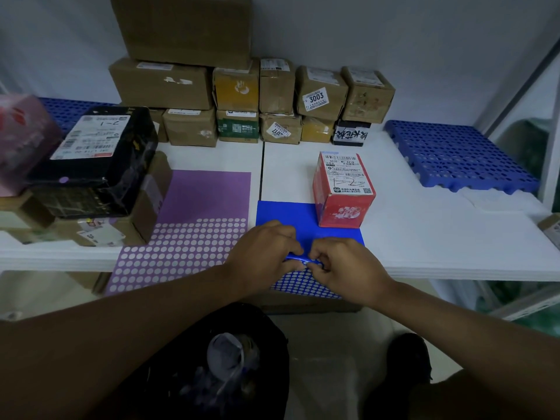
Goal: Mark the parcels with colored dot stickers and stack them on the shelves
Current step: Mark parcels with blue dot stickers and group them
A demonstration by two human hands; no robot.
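A blue dot-sticker sheet (pixel 281 215) lies at the white shelf's front edge and hangs over it. Both hands pinch it at a raised fold in its middle: my left hand (pixel 265 250) from the left, my right hand (pixel 344 265) from the right. A small red parcel (pixel 344 192) with a white label stands on the sheet's far right corner, just beyond my right hand. A purple dot-sticker sheet (pixel 203 204) lies to the left, many of its dots gone. Whether a single dot is held I cannot tell.
Brown cardboard parcels (pixel 251 101) are stacked along the back wall. A black parcel (pixel 94 159) with a purple dot rests on boxes at the left. Blue perforated mats (pixel 460 156) lie at the right and back left. A black bin (pixel 218 368) stands below the shelf.
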